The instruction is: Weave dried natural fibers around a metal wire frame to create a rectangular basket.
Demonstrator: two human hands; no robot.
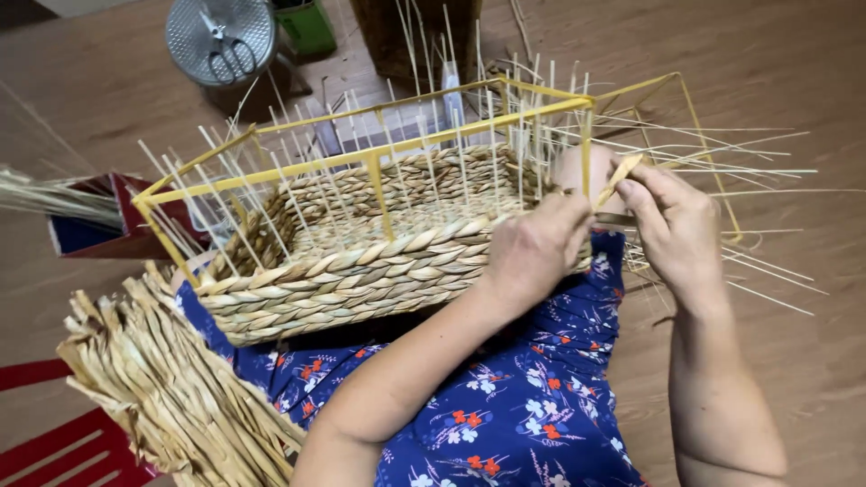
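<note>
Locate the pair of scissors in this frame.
In the head view, the scissors lie at top left on a round metal lid, beyond the woven basket and beside a green container.

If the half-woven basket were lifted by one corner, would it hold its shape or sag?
The basket would probably hold its shape: its weave wraps a yellow frame. It looks light for its size, being dried fibre. The thin upright sticks would likely flex or snap if grabbed.

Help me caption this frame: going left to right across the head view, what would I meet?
Bundle of dried straw strips → half-woven basket on its yellow wire frame → left hand at the basket's corner → right hand pinching a straw strand.
</note>
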